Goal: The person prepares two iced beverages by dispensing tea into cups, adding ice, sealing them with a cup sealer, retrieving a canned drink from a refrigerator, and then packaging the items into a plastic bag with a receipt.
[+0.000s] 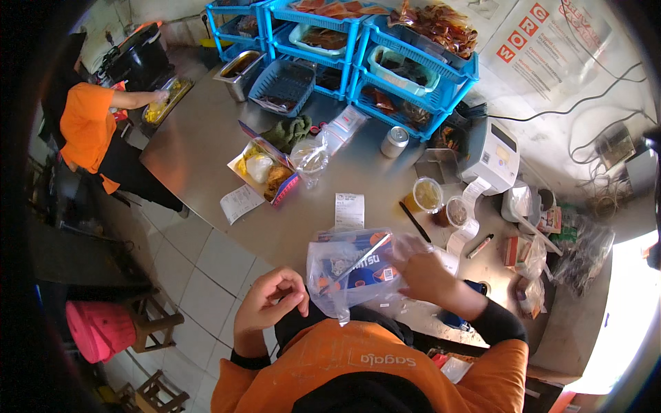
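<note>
A blue printed cardboard box (364, 271) sits in a clear plastic bag (321, 289) at the table's near edge. A pale wrapped straw (361, 262) lies slantwise across the box. My right hand (426, 271) is at the bag's right side, blurred; whether its fingers grip the bag cannot be made out. To the left of the bag hovers my left hand (273, 299), fingers loosely curled, with nothing visible in it. Just beyond the bag lies a paper receipt (349, 209). Farther left stands an opened food box (266, 175) with fried chicken, wrapped rice and something yellow.
Two lidded drink cups (427, 195) (457, 211), a black pen (414, 222) and a marker (480, 246) are to the right. Behind them is a label printer (490, 155). A can (395, 142) stands before blue plastic racks (356, 62). A co-worker (88, 126) reaches into a tray at far left.
</note>
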Demonstrator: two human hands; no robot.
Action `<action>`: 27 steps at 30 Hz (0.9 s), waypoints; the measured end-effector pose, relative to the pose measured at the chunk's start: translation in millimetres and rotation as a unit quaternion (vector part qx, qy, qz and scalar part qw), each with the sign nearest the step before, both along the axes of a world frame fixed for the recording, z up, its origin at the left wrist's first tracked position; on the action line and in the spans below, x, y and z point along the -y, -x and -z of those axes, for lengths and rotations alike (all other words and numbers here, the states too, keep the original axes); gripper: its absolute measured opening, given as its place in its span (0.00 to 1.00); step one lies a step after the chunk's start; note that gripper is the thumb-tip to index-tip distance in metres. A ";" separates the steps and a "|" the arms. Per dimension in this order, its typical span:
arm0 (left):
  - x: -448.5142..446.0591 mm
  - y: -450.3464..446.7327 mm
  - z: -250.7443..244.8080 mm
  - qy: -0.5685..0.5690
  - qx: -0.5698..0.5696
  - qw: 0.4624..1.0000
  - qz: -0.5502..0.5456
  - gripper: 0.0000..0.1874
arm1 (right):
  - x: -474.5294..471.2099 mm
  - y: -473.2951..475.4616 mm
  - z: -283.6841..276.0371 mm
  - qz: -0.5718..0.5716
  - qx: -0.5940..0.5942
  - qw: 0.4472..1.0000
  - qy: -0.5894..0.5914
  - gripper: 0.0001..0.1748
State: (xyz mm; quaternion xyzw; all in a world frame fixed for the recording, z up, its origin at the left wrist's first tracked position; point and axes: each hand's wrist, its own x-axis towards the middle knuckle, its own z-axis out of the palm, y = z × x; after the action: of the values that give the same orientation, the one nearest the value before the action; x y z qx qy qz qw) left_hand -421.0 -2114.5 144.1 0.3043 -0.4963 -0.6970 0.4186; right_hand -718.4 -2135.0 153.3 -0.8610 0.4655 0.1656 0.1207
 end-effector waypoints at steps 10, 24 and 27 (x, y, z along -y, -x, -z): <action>12.0 68.8 27.5 0.340 0.472 0.809 -0.086 0.41 | 125.1 13.4 -21.3 0.051 0.352 0.929 0.102 0.08; -8.7 81.1 41.3 0.359 0.411 0.820 -0.174 0.21 | 171.3 -16.6 161.2 0.058 0.220 0.972 0.050 0.24; -1.6 75.6 63.0 0.230 0.479 0.839 -0.120 0.19 | 153.9 11.6 60.0 0.120 0.359 0.916 0.134 0.19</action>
State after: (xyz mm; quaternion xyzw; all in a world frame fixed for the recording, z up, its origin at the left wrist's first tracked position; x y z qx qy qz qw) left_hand -496.6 -2112.9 81.1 0.5523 -0.7404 -0.2749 0.2668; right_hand -730.0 -2289.0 93.3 -0.8083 0.5086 -0.2339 0.1825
